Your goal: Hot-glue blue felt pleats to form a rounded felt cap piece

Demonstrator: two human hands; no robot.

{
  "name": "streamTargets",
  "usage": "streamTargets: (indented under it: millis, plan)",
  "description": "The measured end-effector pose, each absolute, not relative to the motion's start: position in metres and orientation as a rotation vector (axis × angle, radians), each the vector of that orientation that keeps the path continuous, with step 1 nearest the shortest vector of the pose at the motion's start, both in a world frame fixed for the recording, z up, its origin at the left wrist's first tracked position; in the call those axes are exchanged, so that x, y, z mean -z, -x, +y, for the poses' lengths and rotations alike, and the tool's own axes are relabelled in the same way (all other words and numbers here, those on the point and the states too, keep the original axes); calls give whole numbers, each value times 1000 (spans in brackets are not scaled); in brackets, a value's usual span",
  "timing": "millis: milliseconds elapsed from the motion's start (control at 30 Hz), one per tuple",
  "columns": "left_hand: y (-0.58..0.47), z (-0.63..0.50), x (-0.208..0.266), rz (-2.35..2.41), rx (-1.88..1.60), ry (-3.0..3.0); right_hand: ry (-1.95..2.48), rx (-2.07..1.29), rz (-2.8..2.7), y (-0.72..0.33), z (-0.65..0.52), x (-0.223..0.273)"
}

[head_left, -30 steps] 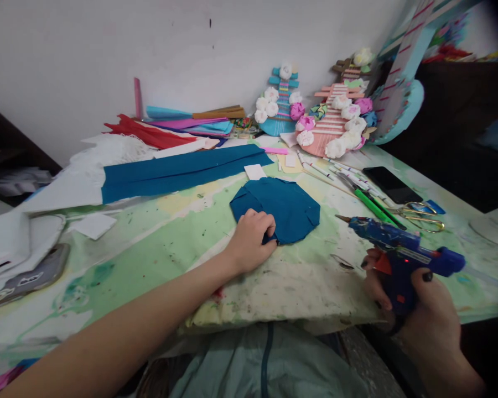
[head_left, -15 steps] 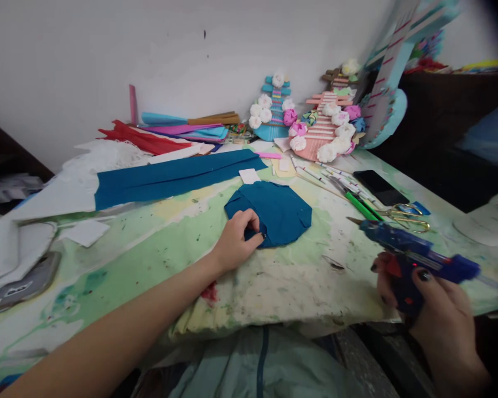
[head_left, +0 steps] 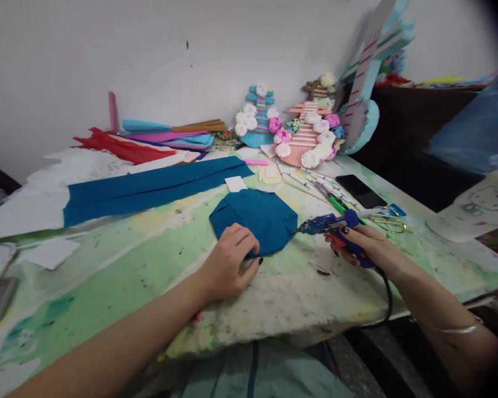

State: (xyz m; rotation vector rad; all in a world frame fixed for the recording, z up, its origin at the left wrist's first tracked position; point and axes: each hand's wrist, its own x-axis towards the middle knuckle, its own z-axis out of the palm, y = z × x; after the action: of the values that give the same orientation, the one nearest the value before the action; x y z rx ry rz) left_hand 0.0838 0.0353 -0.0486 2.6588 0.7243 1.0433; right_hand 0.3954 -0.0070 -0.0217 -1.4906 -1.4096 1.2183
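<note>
A flat, many-sided piece wrapped in dark blue crepe paper lies on the table in front of me, with folded edges. My left hand grips its near-left edge, fingers curled over the top and thumb at the rim. In my right hand is a blue hot glue gun, held by its handle. Its nozzle tip is at the right edge of the wrapped piece; whether it touches I cannot tell. Behind lies a long strip of the same blue paper, beside a small white card.
Gold-handled scissors, a green cutter and a black phone lie to the right. Flower-decorated instrument shapes lean at the wall. Folded coloured papers are at the back left. A cord hangs below the glue gun.
My right hand has brought the glue gun leftward to the right edge of the wrapped piece. My left hand stays at the near-left edge, its fingers slightly shifted. The view has turned a little right.
</note>
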Motion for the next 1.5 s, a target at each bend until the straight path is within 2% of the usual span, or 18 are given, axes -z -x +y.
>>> streamTargets:
  millis: [567, 967, 1067, 1233, 1400, 1500]
  plan:
    - [-84, 34, 50, 727, -914, -2704, 1569, -1273, -1271, -403, -6, 24]
    - [-85, 36, 48, 778, -975, -2624, 1572, -1098, -1504, -408, -16, 20]
    - [-84, 40, 47, 836, -1055, -2562, 1581, -921, -1577, -411, -27, 25]
    - [-72, 58, 46, 1088, -1253, -2427, 1713, -381, -1752, -418, -57, 26]
    - [-60, 78, 49, 1270, -1272, -2405, 2138, 40, -1553, -445, -86, 28]
    - [-59, 86, 56, 1343, -1192, -2430, 2440, 148, -1395, -470, -96, 36]
